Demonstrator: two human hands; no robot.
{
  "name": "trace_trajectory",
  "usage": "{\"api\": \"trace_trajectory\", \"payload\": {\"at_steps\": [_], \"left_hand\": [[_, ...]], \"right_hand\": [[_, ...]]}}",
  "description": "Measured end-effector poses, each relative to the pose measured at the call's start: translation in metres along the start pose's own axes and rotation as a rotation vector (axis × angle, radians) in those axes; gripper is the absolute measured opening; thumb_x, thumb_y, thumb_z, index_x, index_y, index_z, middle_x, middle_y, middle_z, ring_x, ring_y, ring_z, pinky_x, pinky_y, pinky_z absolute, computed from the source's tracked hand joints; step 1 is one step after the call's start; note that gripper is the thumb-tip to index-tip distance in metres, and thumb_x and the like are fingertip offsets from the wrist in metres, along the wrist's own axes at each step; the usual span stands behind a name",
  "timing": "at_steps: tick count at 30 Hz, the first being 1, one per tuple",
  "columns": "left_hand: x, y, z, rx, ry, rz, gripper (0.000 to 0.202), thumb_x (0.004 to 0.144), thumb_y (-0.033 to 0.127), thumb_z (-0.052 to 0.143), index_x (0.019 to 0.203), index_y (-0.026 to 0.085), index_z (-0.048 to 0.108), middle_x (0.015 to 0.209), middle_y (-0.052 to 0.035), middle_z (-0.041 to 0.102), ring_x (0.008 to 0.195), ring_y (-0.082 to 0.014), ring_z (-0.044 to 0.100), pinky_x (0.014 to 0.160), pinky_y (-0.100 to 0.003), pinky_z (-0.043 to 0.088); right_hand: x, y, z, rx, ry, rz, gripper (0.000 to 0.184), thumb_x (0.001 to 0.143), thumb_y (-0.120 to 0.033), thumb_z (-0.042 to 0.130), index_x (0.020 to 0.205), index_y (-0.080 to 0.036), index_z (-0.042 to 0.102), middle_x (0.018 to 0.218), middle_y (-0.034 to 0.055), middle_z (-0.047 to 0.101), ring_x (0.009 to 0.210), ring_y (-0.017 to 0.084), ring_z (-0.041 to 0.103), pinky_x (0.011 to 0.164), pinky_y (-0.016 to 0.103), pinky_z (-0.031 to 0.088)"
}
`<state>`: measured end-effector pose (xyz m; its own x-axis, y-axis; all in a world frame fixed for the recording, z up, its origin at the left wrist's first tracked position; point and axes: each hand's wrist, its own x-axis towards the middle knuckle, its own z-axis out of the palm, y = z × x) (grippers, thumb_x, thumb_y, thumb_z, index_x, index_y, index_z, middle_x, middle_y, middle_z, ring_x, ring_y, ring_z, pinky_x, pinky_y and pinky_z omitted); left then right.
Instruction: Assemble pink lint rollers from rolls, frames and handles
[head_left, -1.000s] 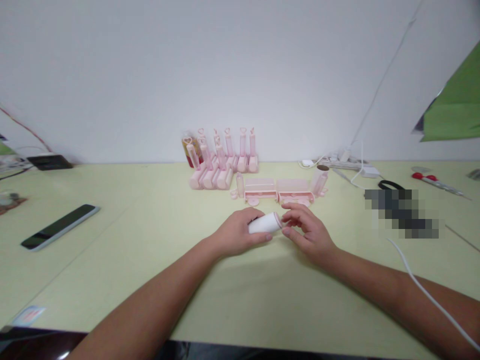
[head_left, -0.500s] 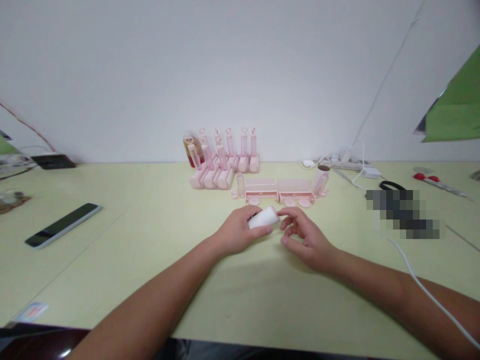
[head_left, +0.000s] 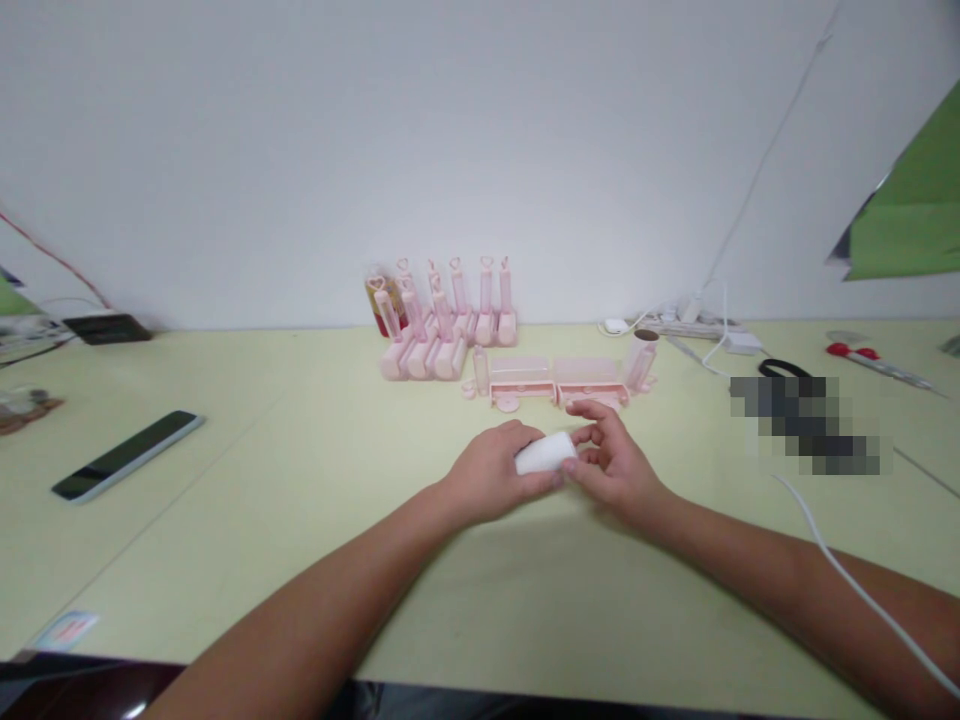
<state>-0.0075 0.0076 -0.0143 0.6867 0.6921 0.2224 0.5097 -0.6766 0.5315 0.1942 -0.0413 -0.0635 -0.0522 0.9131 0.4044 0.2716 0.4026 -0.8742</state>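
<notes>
My left hand (head_left: 491, 470) is closed around a small white roll (head_left: 545, 453) lying sideways just above the pale green table (head_left: 300, 470). My right hand (head_left: 611, 462) meets it from the right, its fingers curled against the roll's right end. Whatever sits at that end is hidden by my fingers. Just beyond my hands lie two pink rectangular cases (head_left: 556, 379) with round pink parts beside them.
A cluster of pink handled rollers (head_left: 442, 320) stands at the wall. A phone (head_left: 127, 454) lies at the left. At the right are a power strip (head_left: 694, 325), white cables, a black strap, red scissors (head_left: 874, 365) and a white cable (head_left: 862, 590) over my right forearm.
My right hand has closed in on the roll's right end, covering the pink rim seen earlier. Both hands have shifted a little to the right.
</notes>
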Motion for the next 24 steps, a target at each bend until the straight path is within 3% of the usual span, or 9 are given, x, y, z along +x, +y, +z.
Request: {"api": "trace_trajectory", "payload": {"at_steps": [3, 6, 10, 12, 15, 19, 24], "left_hand": [[0.001, -0.004, 0.000, 0.037, 0.051, -0.042, 0.044, 0.078, 0.052, 0.070, 0.106, 0.019, 0.067, 0.095, -0.0059, 0.067, 0.085, -0.0216, 0.061, 0.073, -0.029, 0.044], [0.001, -0.006, -0.001, 0.047, 0.081, -0.061, 0.042, 0.078, 0.051, 0.070, 0.106, 0.020, 0.066, 0.095, -0.0050, 0.066, 0.085, -0.0207, 0.060, 0.073, -0.029, 0.044], [0.001, -0.006, -0.001, 0.036, 0.115, -0.063, 0.037, 0.079, 0.047, 0.070, 0.104, 0.020, 0.066, 0.093, -0.0044, 0.065, 0.084, -0.0200, 0.060, 0.072, -0.028, 0.044], [0.002, -0.006, 0.001, 0.031, 0.120, -0.071, 0.036, 0.079, 0.046, 0.070, 0.103, 0.019, 0.067, 0.094, -0.0046, 0.066, 0.084, -0.0202, 0.060, 0.071, -0.028, 0.044], [0.003, -0.005, 0.006, 0.038, 0.117, -0.058, 0.040, 0.079, 0.049, 0.070, 0.105, 0.019, 0.067, 0.095, -0.0054, 0.066, 0.085, -0.0209, 0.061, 0.072, -0.029, 0.044], [0.003, 0.000, 0.013, 0.009, 0.087, -0.012, 0.045, 0.081, 0.056, 0.066, 0.107, 0.019, 0.068, 0.095, -0.0062, 0.067, 0.086, -0.0216, 0.061, 0.074, -0.030, 0.044], [0.007, -0.009, 0.008, -0.081, 0.096, 0.009, 0.049, 0.093, 0.057, 0.046, 0.113, 0.018, 0.066, 0.101, -0.0078, 0.068, 0.089, -0.0211, 0.062, 0.079, -0.030, 0.045]], "right_hand": [[0.003, -0.001, -0.002, 0.109, 0.167, -0.013, 0.057, 0.081, -0.032, 0.070, 0.128, -0.031, 0.039, 0.129, 0.0082, 0.043, 0.091, 0.017, 0.053, 0.064, 0.025, 0.051], [0.003, -0.002, -0.003, 0.143, 0.241, -0.043, 0.055, 0.081, -0.031, 0.070, 0.127, -0.033, 0.040, 0.126, 0.0069, 0.044, 0.092, 0.017, 0.050, 0.063, 0.025, 0.050], [0.000, -0.006, -0.003, 0.112, -0.039, -0.056, 0.043, 0.084, -0.028, 0.066, 0.124, -0.029, 0.048, 0.123, 0.0074, 0.046, 0.087, 0.016, 0.053, 0.067, 0.028, 0.050], [-0.001, -0.006, -0.003, 0.092, -0.107, -0.021, 0.043, 0.085, -0.028, 0.066, 0.124, -0.028, 0.051, 0.121, 0.0076, 0.048, 0.085, 0.016, 0.055, 0.068, 0.029, 0.050], [-0.002, -0.002, 0.000, 0.158, -0.068, 0.060, 0.050, 0.085, -0.030, 0.066, 0.130, -0.027, 0.046, 0.111, 0.0061, 0.055, 0.083, 0.016, 0.057, 0.068, 0.029, 0.050], [-0.001, 0.002, 0.005, 0.307, -0.101, 0.177, 0.045, 0.086, -0.034, 0.066, 0.127, -0.025, 0.048, 0.093, 0.0018, 0.060, 0.072, 0.014, 0.058, 0.060, 0.026, 0.049], [0.008, 0.002, 0.000, 0.325, 0.111, 0.240, 0.039, 0.088, -0.040, 0.062, 0.122, -0.022, 0.052, 0.067, -0.0049, 0.055, 0.050, 0.010, 0.050, 0.044, 0.022, 0.043]]}}
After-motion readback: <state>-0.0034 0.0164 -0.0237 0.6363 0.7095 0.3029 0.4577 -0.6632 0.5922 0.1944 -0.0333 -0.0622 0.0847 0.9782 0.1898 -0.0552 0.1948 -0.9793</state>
